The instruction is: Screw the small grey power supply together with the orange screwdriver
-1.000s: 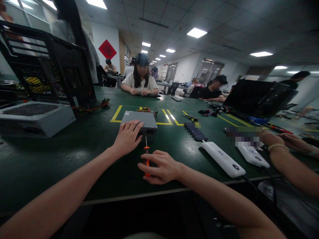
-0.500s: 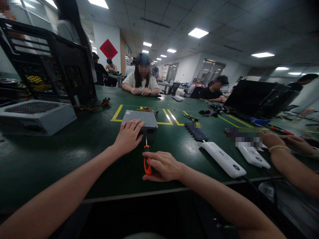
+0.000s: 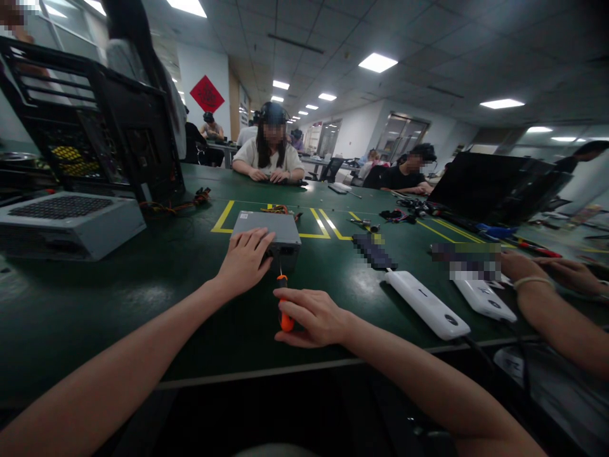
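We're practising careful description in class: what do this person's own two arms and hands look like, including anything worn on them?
The left hand and right hand are bare, with five-fingered human shapes and no gloves, rings, watch or bracelet showing. The left arm and right arm show no sleeves within the picture, and no cables or markings can be made out on them.

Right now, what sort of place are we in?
Probably an electronics workshop: a black computer case, a grey power supply under the left hand, a screwdriver in the right hand.
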Available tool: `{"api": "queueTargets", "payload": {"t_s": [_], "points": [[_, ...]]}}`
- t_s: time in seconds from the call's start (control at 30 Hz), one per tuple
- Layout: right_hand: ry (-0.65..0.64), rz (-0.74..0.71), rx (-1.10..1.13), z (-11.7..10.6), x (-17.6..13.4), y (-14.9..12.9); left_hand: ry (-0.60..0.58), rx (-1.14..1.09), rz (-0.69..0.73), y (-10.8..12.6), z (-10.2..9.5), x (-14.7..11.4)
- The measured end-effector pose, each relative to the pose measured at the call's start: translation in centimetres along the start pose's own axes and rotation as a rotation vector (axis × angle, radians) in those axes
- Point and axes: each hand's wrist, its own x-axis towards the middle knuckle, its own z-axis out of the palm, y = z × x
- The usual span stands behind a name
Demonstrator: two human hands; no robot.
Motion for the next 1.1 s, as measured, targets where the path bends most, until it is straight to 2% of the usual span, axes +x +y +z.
{"api": "queueTargets", "payload": {"t_s": [0.1, 0.17, 0.33, 0.53, 0.63, 0.83, 0.97, 1.1], "points": [[-0.032, -0.041, -0.037, -0.41, 0.34, -0.02, 0.001, 0.006, 0.000, 0.05, -0.05, 0.01], [-0.010, -0.054, -0.049, -0.44, 0.42, 0.01, -0.002, 0.007, 0.002, 0.05, -0.08, 0.02], [0.060, 0.033, 0.034, 0.16, 0.02, 0.15, -0.002, 0.006, 0.001, 0.00, -0.10, 0.04], [-0.037, -0.008, 0.006, -0.21, 0.19, 0.06, -0.008, 0.015, -0.001, 0.04, -0.12, 0.02], [-0.007, -0.036, -0.014, -0.24, 0.26, 0.09, -0.007, 0.010, -0.003, 0.08, -0.19, 0.00], [0.051, 0.041, 0.080, 0.09, -0.14, 0.25, -0.001, -0.010, -0.002, 0.15, -0.28, 0.03], [-0.030, -0.026, -0.019, -0.32, 0.12, 0.18, 0.001, -0.023, -0.003, 0.19, -0.25, 0.02], [0.005, -0.042, -0.044, -0.17, 0.17, 0.09, -0.003, -0.014, -0.009, 0.19, -0.22, -0.02]]}}
